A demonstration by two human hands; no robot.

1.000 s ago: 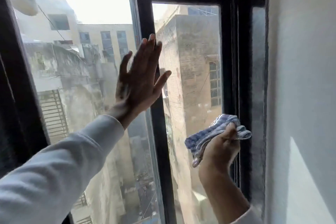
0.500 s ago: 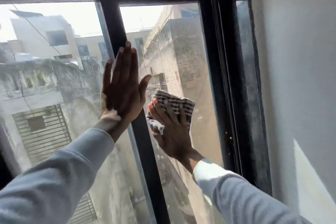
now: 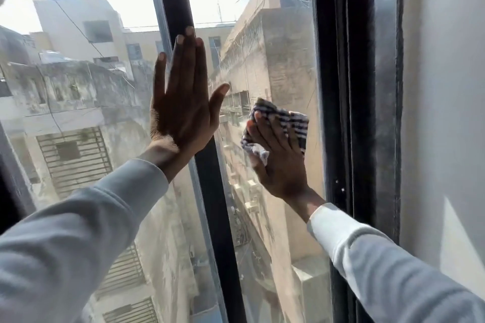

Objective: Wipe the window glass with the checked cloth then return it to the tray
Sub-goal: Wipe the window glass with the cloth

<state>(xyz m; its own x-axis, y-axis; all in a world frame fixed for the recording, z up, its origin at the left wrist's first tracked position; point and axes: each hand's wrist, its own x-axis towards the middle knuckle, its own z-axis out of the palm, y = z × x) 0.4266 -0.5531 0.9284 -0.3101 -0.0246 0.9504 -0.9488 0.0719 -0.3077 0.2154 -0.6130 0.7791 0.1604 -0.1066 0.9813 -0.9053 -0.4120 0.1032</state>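
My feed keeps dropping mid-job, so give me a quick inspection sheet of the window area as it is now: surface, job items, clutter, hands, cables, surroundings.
Surface: right glass pane looks hazy and streaked; left glass pane also dusty.
Job's things: checked cloth pressed flat on the right pane, mid-height; tray not in view.
Clutter: nothing seen.
Hands: right hand spread over the cloth, holding it to the glass; left hand open, flat, braced across the left pane and the black centre bar.
Cables: none indoors; thin wires run outside past the buildings.
Surroundings: black window frame, pale wall on the right, buildings outside.
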